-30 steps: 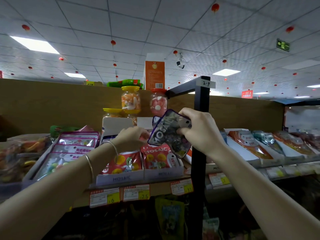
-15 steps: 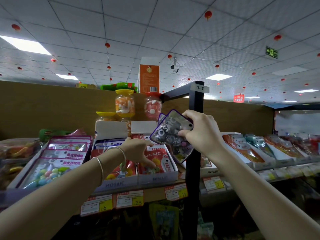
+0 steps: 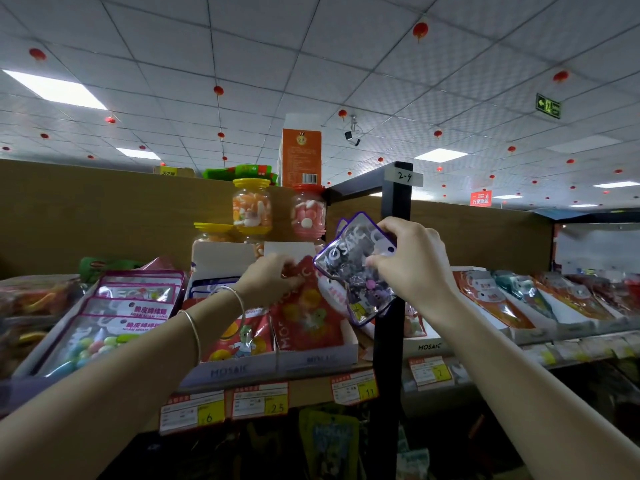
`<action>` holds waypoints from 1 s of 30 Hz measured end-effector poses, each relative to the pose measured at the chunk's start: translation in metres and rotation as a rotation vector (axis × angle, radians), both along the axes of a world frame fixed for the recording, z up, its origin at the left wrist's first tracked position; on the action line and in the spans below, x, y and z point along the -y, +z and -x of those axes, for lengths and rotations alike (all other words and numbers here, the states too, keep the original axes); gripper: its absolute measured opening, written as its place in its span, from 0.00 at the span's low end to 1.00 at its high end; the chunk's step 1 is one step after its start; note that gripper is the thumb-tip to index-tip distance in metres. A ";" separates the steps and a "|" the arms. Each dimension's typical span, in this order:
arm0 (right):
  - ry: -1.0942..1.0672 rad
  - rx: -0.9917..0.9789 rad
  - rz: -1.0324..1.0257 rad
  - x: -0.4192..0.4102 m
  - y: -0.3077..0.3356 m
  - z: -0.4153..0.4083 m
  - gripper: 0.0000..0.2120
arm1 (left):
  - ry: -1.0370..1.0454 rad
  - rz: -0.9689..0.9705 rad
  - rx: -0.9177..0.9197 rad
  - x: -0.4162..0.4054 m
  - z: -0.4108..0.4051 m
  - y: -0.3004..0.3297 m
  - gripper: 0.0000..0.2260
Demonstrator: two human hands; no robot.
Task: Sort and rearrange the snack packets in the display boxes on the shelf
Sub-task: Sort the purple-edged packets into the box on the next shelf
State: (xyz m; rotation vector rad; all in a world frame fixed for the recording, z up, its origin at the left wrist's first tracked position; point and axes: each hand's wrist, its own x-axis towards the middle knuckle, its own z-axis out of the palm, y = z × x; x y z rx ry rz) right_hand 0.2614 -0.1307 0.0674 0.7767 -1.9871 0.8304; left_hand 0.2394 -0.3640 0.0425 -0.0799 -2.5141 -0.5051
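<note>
Left hand (image 3: pixel 273 277): fingers curled, grip closed on the top edge of a red packet (image 3: pixel 304 306). That packet stands tilted in a white display box (image 3: pixel 317 356) on the shelf (image 3: pixel 311 386), just right of a second box (image 3: pixel 230 370) of red packets. Two bangles (image 3: pixel 214 313) on the left wrist.

Right hand (image 3: pixel 410 261): held above the shelf, in front of a black post (image 3: pixel 394 202), fingers and thumb pinched on a purple-edged packet (image 3: pixel 353 268). A second such packet seems to sit behind it; cannot tell for sure. The purple packet overlaps the red packet's upper right corner.
</note>
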 end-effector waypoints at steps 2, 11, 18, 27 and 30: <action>0.003 0.007 0.000 -0.001 0.001 0.001 0.08 | 0.020 -0.112 -0.085 0.001 0.001 -0.001 0.11; 0.047 0.043 -0.015 0.000 -0.002 0.004 0.10 | -0.036 0.020 0.110 0.007 0.006 -0.002 0.07; 0.061 0.051 -0.036 0.003 -0.004 0.007 0.10 | 0.116 0.204 0.259 0.006 0.012 -0.004 0.12; 0.071 0.004 -0.062 0.015 -0.005 0.008 0.10 | 0.048 0.155 0.118 0.041 -0.028 0.007 0.10; 0.061 -0.008 -0.068 0.021 -0.008 0.009 0.10 | 0.094 0.110 0.137 0.060 -0.051 0.004 0.11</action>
